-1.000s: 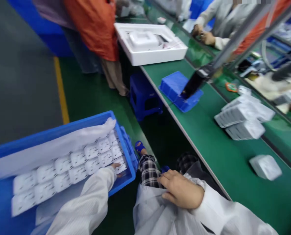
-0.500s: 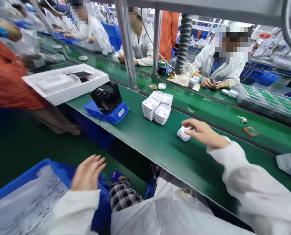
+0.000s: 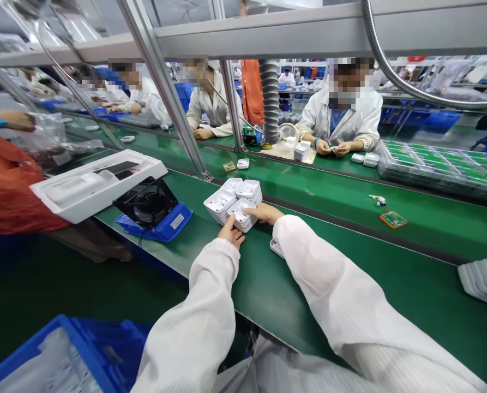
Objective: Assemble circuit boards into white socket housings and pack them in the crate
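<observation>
Several stacks of shallow white plastic housings (image 3: 219,202) stand close together on the green bench. My left hand (image 3: 232,233) grips the near-left side of the front stack of white housings (image 3: 239,205), its fingers bent along the side. On the opposite side, my right hand (image 3: 265,213) grips the same stack, thumb over the top rim. Some of its fingers are hidden behind the housings. A single white housing (image 3: 275,248) lies on the bench, partly covered by my right sleeve.
A black fan (image 3: 153,204) rests on a blue bin (image 3: 173,224) to the left, beside a white foam tray (image 3: 75,210). Beyond lies a green belt (image 3: 320,194) with an orange-framed circuit board (image 3: 393,219). A metal post (image 3: 165,98) rises behind the bench. A co-worker (image 3: 337,109) sits opposite.
My left hand has come up from above the blue crate at lower left to the front stack. My right hand has left the single housing and moved left onto that stack. The view has shifted.
</observation>
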### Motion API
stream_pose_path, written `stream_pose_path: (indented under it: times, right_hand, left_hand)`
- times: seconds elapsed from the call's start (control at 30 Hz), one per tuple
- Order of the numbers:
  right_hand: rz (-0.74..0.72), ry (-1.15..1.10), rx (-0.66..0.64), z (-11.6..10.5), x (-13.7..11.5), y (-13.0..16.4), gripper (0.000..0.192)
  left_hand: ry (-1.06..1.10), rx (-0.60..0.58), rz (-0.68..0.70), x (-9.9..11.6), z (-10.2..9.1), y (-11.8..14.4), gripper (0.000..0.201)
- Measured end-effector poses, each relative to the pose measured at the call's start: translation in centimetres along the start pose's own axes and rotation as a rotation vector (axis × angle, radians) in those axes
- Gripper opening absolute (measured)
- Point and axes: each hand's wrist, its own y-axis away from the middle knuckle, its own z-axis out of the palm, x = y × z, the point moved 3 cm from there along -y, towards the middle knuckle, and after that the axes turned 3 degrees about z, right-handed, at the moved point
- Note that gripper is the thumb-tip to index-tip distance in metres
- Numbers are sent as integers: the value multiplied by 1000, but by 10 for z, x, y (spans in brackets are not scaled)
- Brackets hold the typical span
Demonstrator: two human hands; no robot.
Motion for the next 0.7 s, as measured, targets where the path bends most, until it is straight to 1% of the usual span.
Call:
stream_pose_path:
  times: [0.1,0.17,0.23,0.3,0.4,0.47,0.53,0.6,0.63,0.67,0.7]
  right_hand:
    - [-45,18,-47,3,-1,8,49]
    - [-107,87,-54,6,-5,20,47]
    - [-201,207,-27,10,-9,37,49]
    - [-312,299,2,16,-14,57,48]
    - [-445,323,41,29,-20,90,48]
    - [-523,341,61,38,-24,114,52]
    - [-599,349,37,48,-27,136,64]
    - [-663,350,-29,56,-28,156,79]
    - [-681,355,-57,58,-26,163,86]
    - [-692,366,-70,56,-23,168,89]
    - [-701,385,-64,50,-18,171,87]
  left_hand:
    - [-18,28,4,-3,1,3,57]
    - [-21,34,20,-6,-4,11,48]
    - [-18,31,46,-10,-13,21,43]
    - [-8,5,110,-13,-23,34,47]
    - [30,-75,306,-15,-35,56,58]
    - [74,-130,412,-15,-40,73,62]
    - [100,-141,426,-16,-47,91,63]
    - [107,-108,391,-18,-64,108,63]
    - [113,-82,366,-18,-77,116,64]
    - [124,-56,341,-19,-94,122,66]
    - [137,-33,314,-19,-115,126,70]
